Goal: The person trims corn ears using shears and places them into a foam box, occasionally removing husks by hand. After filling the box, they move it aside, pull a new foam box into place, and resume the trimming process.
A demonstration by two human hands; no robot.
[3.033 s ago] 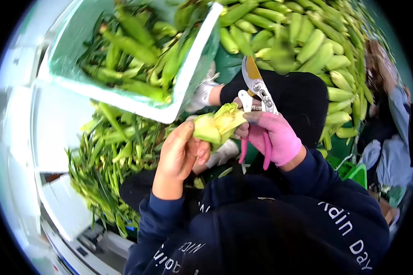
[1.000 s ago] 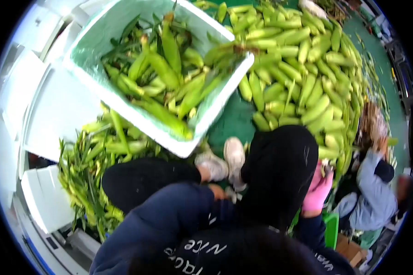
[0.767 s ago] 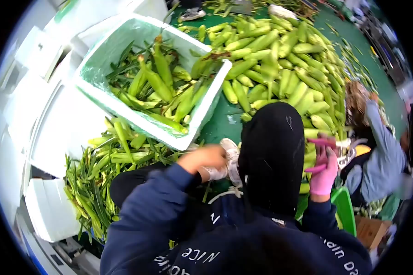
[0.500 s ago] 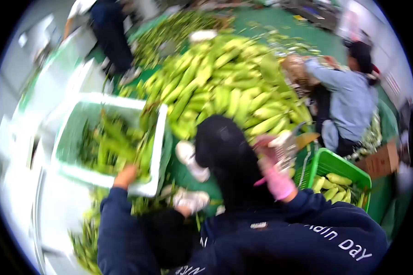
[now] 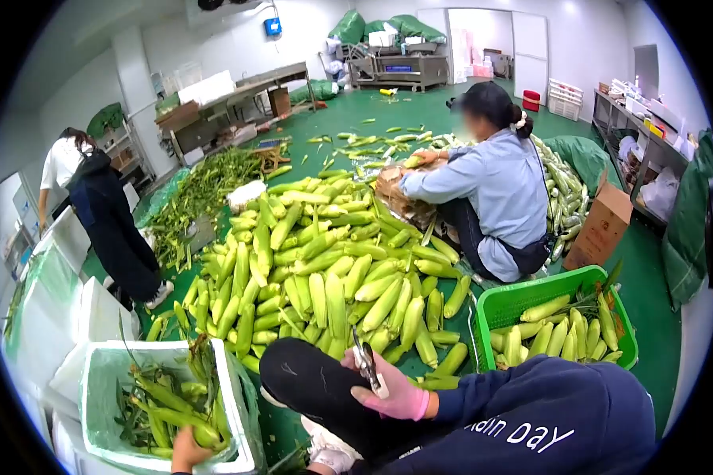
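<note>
Seated person's left hand [image 5: 188,450] is grasping corn [image 5: 202,434] in the white box [image 5: 242,412] at seven o'clock; gloved right hand [image 5: 390,389] is gripping shears [image 5: 366,362], resting them on the knee, blades away.

head camera looks forward across the corn pile [image 5: 325,269].

- Your navy sleeve [image 5: 531,412] carries white letters that read "ain Day"; the start of the word is cut off by a fold.
- Nothing else around you can be read: boxes and walls show no legible print.
</note>
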